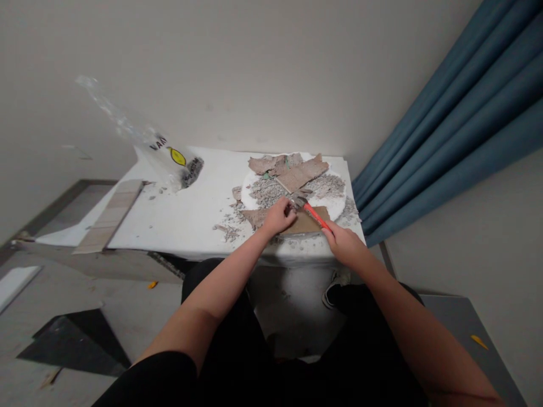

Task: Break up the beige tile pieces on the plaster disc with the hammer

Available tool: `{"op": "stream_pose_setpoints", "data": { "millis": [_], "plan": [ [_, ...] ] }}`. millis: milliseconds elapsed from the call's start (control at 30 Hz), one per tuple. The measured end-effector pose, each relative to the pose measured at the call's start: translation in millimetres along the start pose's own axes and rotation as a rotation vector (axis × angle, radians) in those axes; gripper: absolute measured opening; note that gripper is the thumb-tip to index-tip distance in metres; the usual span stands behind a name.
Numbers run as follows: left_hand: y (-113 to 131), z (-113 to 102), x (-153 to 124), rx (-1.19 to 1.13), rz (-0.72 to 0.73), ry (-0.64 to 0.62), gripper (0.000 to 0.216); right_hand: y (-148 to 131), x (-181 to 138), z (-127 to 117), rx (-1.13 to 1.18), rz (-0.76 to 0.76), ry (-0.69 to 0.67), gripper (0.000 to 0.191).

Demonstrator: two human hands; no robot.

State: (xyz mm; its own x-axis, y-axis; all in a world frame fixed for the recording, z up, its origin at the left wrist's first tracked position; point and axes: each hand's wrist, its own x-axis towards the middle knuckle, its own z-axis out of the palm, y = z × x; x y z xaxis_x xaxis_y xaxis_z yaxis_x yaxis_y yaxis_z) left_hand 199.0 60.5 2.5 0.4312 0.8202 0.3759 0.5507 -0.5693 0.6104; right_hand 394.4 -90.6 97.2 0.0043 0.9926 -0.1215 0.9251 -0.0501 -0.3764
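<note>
My right hand [343,242] grips the red handle of a hammer [314,215] whose metal head rests near the middle of a round white slab [337,208]. My left hand [279,215] presses down on a brown tile piece [302,225] at the slab's near edge, right beside the hammer head. More broken tile pieces [297,169] and grey rubble [269,194] lie across the slab.
A white board [182,215] on the floor carries the slab. A clear plastic bag [169,155] with a yellow label sits at its far left, with a long tile plank [111,216] beside it. Blue curtain [445,141] hangs at right. My shoe [333,288] is below the board.
</note>
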Motion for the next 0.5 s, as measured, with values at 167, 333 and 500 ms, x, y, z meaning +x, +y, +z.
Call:
{"op": "stream_pose_setpoints", "data": {
  "millis": [167,333,500],
  "plan": [
    [-5.9,3.1,-0.9,-0.061,-0.037,0.082,0.034,0.5,3.4,-4.0,0.005,0.004,0.049,0.044],
    [-8.9,6.4,0.6,-0.062,-0.068,0.106,0.036,4.8,1.8,-2.0,-0.026,0.013,-0.057,0.038],
    [-6.6,5.9,1.2,-0.054,-0.098,0.112,0.037,3.3,3.7,-1.3,-0.047,0.023,0.020,0.043]
  ]
}}
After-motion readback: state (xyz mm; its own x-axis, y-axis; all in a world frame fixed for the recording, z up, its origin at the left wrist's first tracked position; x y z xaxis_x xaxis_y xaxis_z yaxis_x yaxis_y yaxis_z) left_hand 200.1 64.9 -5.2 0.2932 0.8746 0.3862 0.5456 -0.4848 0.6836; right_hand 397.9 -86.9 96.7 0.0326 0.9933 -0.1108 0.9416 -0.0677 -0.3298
